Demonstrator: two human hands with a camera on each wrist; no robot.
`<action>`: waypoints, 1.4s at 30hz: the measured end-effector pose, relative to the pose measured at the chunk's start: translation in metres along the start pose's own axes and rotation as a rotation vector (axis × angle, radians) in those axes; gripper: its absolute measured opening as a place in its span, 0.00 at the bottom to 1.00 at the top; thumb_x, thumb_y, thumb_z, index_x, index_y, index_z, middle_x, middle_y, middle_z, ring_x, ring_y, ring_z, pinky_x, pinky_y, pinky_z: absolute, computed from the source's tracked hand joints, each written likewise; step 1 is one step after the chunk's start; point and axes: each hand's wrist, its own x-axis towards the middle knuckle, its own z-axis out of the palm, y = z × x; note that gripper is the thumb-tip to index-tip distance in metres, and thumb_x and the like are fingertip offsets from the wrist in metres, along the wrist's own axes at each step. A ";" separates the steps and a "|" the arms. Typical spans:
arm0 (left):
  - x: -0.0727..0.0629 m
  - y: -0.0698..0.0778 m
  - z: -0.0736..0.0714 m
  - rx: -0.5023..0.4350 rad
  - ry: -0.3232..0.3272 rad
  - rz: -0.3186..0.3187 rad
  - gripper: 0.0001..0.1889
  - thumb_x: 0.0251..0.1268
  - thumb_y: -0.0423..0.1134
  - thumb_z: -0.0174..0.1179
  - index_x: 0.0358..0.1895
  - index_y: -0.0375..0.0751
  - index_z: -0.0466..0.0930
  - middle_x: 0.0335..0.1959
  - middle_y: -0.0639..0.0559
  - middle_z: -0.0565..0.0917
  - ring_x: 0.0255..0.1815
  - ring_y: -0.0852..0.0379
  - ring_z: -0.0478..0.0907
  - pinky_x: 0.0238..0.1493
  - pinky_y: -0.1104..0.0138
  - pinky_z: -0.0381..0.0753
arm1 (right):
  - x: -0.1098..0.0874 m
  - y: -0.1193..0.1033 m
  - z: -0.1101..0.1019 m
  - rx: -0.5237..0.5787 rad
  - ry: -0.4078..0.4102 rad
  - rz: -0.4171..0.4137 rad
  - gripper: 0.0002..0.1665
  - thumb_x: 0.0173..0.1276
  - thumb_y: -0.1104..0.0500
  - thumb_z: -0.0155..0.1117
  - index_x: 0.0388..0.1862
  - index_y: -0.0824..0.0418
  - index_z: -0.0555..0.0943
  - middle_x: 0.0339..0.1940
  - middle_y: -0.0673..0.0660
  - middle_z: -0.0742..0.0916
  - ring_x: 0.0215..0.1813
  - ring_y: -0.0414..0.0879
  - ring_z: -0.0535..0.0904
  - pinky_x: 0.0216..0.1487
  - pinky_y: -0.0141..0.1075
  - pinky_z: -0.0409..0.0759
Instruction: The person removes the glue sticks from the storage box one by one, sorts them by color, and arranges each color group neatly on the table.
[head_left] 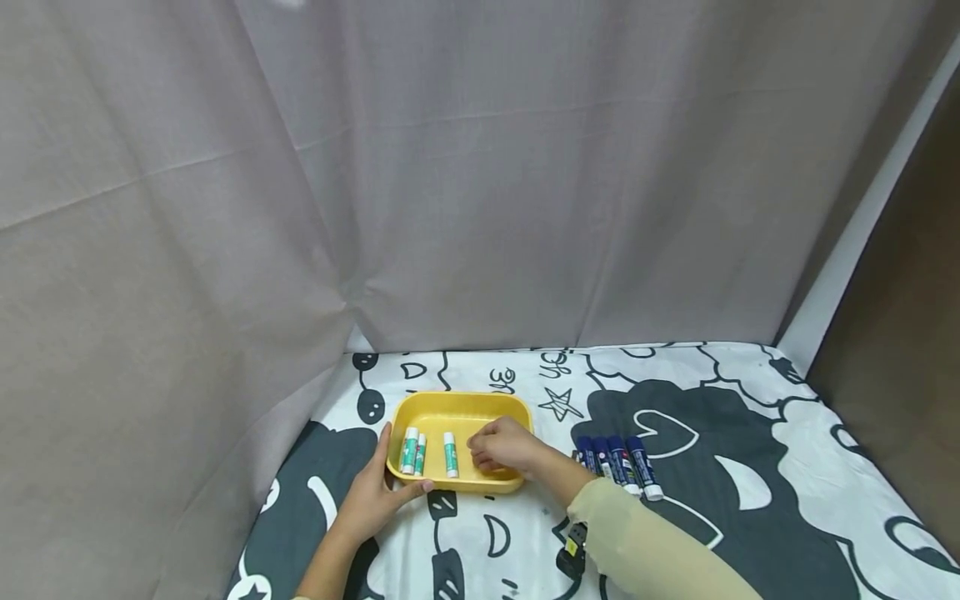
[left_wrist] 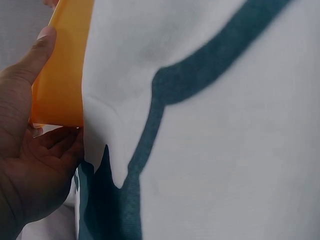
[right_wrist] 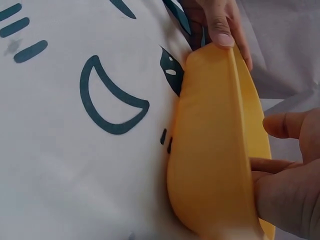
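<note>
In the head view a yellow tray (head_left: 457, 402) stands on the patterned cloth. Three green-and-white glue sticks (head_left: 451, 455) lie in it, two side by side at the left and one near the middle. My left hand (head_left: 372, 500) grips the tray's near left corner, thumb on the front rim and fingers along the side. Over the tray's right half, my right hand (head_left: 510, 446) reaches in with its fingers low. The right wrist view shows the right thumb (right_wrist: 285, 125) apart from the fingers, whose tips are partly hidden behind the tray wall; no held thing shows.
Several dark blue markers with white ends (head_left: 637, 468) lie in a row right of the tray, close to the right forearm. A small black device (head_left: 572, 554) shows beneath the right sleeve. Grey curtain (head_left: 480, 208) hangs behind the cloth (head_left: 487, 542).
</note>
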 end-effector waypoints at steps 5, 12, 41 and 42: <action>0.000 0.001 -0.001 -0.012 -0.003 -0.009 0.75 0.52 0.69 0.83 0.94 0.50 0.39 0.90 0.33 0.60 0.88 0.30 0.62 0.85 0.36 0.66 | 0.008 0.002 0.014 0.043 0.034 0.040 0.18 0.81 0.60 0.66 0.58 0.74 0.86 0.50 0.67 0.91 0.48 0.54 0.91 0.53 0.44 0.94; -0.001 -0.001 -0.001 -0.013 0.001 0.006 0.75 0.53 0.68 0.84 0.94 0.51 0.39 0.89 0.32 0.61 0.88 0.29 0.63 0.84 0.34 0.67 | 0.015 0.000 0.031 0.100 0.030 0.030 0.17 0.76 0.64 0.65 0.56 0.75 0.85 0.46 0.67 0.92 0.44 0.51 0.91 0.51 0.43 0.95; 0.000 -0.007 0.001 -0.016 0.019 0.064 0.72 0.56 0.67 0.83 0.94 0.49 0.41 0.88 0.31 0.64 0.86 0.30 0.68 0.82 0.36 0.71 | 0.046 -0.002 0.064 0.113 -0.056 0.022 0.14 0.76 0.60 0.75 0.52 0.70 0.87 0.43 0.61 0.91 0.40 0.47 0.91 0.43 0.35 0.93; 0.000 -0.007 0.001 -0.019 0.019 0.067 0.72 0.56 0.67 0.83 0.94 0.49 0.42 0.88 0.31 0.64 0.85 0.30 0.68 0.82 0.36 0.71 | 0.045 -0.002 0.065 0.096 -0.049 0.017 0.15 0.76 0.59 0.76 0.52 0.69 0.87 0.43 0.61 0.91 0.40 0.46 0.91 0.43 0.34 0.93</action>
